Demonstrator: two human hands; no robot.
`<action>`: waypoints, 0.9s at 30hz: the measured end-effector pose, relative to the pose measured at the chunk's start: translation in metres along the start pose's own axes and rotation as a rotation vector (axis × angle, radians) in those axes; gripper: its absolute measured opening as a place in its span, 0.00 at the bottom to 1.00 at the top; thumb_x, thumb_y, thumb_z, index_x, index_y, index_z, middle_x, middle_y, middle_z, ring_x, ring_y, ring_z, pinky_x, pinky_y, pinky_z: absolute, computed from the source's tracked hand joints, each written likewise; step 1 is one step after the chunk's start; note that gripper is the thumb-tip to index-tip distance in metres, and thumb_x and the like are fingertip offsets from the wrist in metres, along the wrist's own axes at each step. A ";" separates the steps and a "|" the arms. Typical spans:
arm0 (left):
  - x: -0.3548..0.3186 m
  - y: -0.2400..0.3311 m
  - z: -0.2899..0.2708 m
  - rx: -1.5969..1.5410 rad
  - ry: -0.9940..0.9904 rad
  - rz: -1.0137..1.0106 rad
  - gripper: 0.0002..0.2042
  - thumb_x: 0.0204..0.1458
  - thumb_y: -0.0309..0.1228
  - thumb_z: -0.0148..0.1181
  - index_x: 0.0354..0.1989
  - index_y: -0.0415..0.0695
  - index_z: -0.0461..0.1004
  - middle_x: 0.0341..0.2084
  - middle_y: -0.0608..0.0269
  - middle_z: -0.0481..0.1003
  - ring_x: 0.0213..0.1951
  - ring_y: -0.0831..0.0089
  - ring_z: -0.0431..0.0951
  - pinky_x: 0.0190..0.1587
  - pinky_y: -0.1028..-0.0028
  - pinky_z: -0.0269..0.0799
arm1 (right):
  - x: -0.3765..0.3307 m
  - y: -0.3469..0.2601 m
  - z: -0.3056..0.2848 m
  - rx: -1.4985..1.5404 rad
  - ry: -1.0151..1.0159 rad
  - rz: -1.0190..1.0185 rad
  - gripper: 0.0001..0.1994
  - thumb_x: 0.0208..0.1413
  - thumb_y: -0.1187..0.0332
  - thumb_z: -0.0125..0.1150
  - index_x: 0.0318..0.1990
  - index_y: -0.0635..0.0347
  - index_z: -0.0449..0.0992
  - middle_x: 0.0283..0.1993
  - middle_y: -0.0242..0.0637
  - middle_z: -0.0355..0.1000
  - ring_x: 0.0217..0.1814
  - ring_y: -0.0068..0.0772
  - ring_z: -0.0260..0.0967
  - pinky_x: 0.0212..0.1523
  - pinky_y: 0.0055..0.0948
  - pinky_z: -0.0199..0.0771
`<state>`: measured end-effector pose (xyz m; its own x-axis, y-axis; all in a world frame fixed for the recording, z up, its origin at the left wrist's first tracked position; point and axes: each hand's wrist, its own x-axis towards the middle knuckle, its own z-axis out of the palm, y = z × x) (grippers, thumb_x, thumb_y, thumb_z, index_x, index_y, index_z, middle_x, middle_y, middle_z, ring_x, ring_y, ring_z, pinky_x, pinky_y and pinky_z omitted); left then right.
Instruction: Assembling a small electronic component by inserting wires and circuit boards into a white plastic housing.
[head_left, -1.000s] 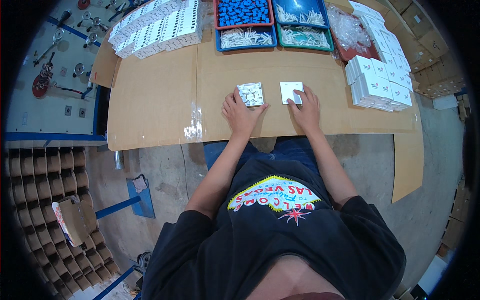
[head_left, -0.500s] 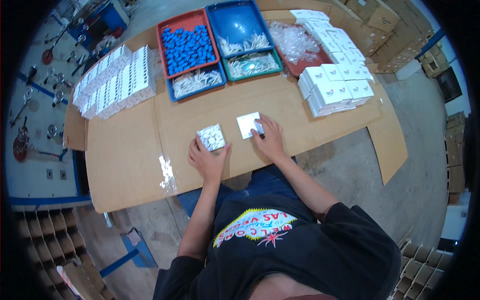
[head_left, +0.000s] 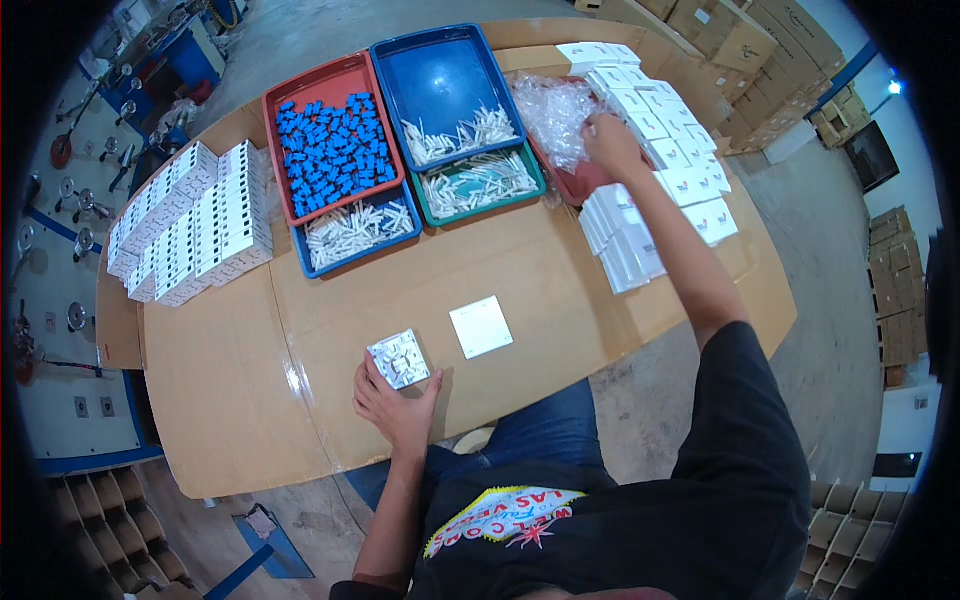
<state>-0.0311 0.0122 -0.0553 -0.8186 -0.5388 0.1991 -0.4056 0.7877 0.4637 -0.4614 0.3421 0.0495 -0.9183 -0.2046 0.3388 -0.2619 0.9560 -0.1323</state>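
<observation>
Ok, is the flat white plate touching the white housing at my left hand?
Apart. The head view shows a strip of bare cardboard between the white plate and the white housing.

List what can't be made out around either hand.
All in the head view:
Right hand: fingertips largely hidden by its own curled fingers; can't tell if it grips the crumpled clear plastic film.
White square plastic housing at the left hand: inner parts too small.
Flat white square plate: underside hidden by its upper face.
</observation>
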 end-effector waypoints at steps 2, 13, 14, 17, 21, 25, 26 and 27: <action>0.000 -0.001 0.001 0.001 -0.009 -0.005 0.57 0.36 0.57 0.77 0.72 0.40 0.56 0.62 0.46 0.62 0.65 0.50 0.60 0.67 0.49 0.50 | 0.042 0.035 0.022 -0.115 -0.033 0.017 0.15 0.61 0.59 0.56 0.40 0.60 0.83 0.52 0.55 0.77 0.51 0.57 0.77 0.52 0.54 0.76; 0.004 0.000 0.005 0.017 -0.072 -0.007 0.54 0.40 0.55 0.76 0.71 0.37 0.56 0.63 0.46 0.60 0.67 0.49 0.57 0.68 0.49 0.46 | 0.122 0.104 0.095 -0.392 -0.165 0.189 0.31 0.72 0.46 0.37 0.61 0.61 0.75 0.73 0.49 0.61 0.79 0.48 0.52 0.76 0.65 0.45; 0.004 0.001 0.005 0.010 -0.066 -0.003 0.53 0.40 0.55 0.75 0.71 0.37 0.56 0.64 0.46 0.60 0.67 0.49 0.57 0.68 0.49 0.45 | 0.123 0.110 0.091 -0.350 -0.088 0.150 0.29 0.72 0.47 0.38 0.59 0.62 0.76 0.69 0.51 0.66 0.74 0.50 0.59 0.74 0.62 0.50; 0.003 -0.001 0.002 -0.020 -0.055 -0.013 0.52 0.41 0.54 0.75 0.71 0.37 0.56 0.64 0.45 0.60 0.67 0.49 0.57 0.68 0.49 0.45 | 0.116 0.097 0.068 -0.168 -0.016 0.132 0.22 0.69 0.55 0.49 0.52 0.66 0.79 0.53 0.54 0.77 0.55 0.56 0.76 0.62 0.54 0.70; -0.003 -0.015 0.005 -0.163 0.029 0.002 0.47 0.45 0.48 0.74 0.70 0.38 0.57 0.63 0.45 0.61 0.67 0.48 0.58 0.68 0.48 0.46 | 0.067 0.045 0.013 0.403 0.216 0.031 0.13 0.63 0.65 0.61 0.42 0.69 0.82 0.41 0.51 0.81 0.42 0.47 0.81 0.46 0.42 0.79; -0.008 -0.018 0.003 -0.307 0.193 0.022 0.36 0.52 0.35 0.70 0.67 0.38 0.62 0.62 0.46 0.63 0.64 0.51 0.63 0.66 0.53 0.57 | -0.027 -0.022 -0.050 1.153 -0.143 -0.008 0.07 0.63 0.75 0.61 0.47 0.64 0.77 0.39 0.36 0.81 0.39 0.22 0.77 0.41 0.23 0.77; -0.002 -0.009 0.002 -0.561 0.136 -0.007 0.29 0.54 0.30 0.67 0.64 0.39 0.66 0.60 0.48 0.66 0.60 0.55 0.67 0.62 0.59 0.62 | -0.054 -0.036 -0.060 1.188 -0.227 -0.018 0.09 0.63 0.75 0.61 0.49 0.63 0.75 0.39 0.36 0.81 0.40 0.22 0.77 0.41 0.23 0.77; 0.006 0.002 0.000 -0.816 0.070 -0.034 0.23 0.56 0.25 0.64 0.61 0.39 0.70 0.58 0.51 0.69 0.57 0.60 0.71 0.59 0.65 0.68 | -0.084 -0.050 -0.073 1.219 -0.309 -0.021 0.11 0.63 0.76 0.61 0.52 0.63 0.72 0.39 0.35 0.80 0.40 0.23 0.77 0.41 0.23 0.77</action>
<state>-0.0365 0.0105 -0.0538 -0.7727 -0.5973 0.2149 0.0163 0.3197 0.9474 -0.3498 0.3268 0.0955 -0.8984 -0.4159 0.1412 -0.2296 0.1707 -0.9582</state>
